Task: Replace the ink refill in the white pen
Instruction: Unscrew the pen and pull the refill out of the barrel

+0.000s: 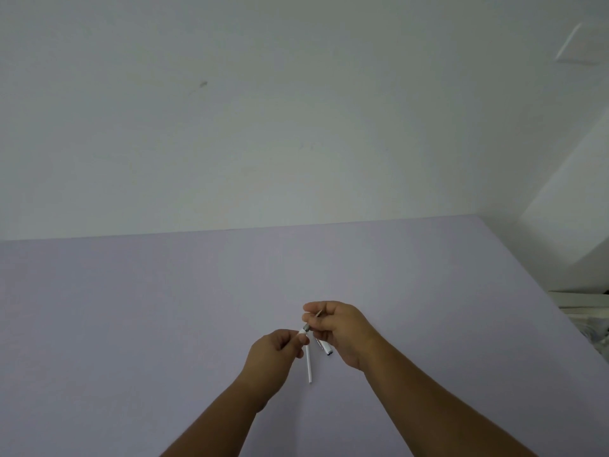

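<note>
My left hand pinches the white pen barrel, which hangs down and toward me from my fingers. Its metal-collared upper end points up to my right hand. My right hand grips a thin ink refill at that end of the barrel; I cannot tell how far it sits inside. A second white pen piece with a metal clip shows under my right palm, whether held or lying on the table I cannot tell. Both hands hover above the lilac table.
A plain white wall rises behind the table's far edge. The table's right edge runs diagonally at the right, with white cluttered things beyond it.
</note>
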The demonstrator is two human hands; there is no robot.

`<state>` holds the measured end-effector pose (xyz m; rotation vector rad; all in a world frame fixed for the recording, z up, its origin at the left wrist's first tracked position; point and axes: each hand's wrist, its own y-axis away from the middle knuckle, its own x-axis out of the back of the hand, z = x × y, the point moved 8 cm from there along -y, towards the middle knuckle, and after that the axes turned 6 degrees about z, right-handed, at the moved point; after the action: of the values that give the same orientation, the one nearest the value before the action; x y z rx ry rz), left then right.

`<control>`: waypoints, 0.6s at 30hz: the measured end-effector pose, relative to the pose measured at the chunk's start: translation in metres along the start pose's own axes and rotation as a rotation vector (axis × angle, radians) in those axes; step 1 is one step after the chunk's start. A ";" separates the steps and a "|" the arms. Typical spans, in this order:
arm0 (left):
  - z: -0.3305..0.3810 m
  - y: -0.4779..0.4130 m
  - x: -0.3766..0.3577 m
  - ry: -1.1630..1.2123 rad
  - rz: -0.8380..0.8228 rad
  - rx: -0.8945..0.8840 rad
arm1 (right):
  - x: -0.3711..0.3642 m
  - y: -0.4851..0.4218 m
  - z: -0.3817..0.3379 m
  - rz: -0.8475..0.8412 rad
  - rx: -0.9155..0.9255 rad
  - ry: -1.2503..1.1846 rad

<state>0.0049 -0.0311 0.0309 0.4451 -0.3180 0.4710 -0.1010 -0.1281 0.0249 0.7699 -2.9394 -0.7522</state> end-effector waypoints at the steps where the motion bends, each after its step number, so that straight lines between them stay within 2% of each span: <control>1: 0.000 0.000 0.000 -0.002 0.000 -0.002 | 0.000 -0.001 0.001 -0.001 -0.006 0.011; 5: 0.000 0.001 0.000 -0.005 -0.003 -0.005 | 0.004 0.000 0.006 0.053 -0.040 0.117; 10: -0.001 0.001 0.000 0.001 0.005 -0.007 | 0.000 0.003 0.003 0.006 -0.026 0.019; 13: 0.000 0.001 0.000 0.003 0.002 -0.014 | 0.004 0.005 0.007 0.065 -0.052 0.148; 18: 0.000 0.000 0.001 -0.012 0.013 -0.008 | -0.003 0.005 0.001 -0.002 -0.009 0.012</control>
<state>0.0054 -0.0307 0.0316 0.4386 -0.3341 0.4798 -0.1011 -0.1228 0.0265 0.7743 -2.9236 -0.7574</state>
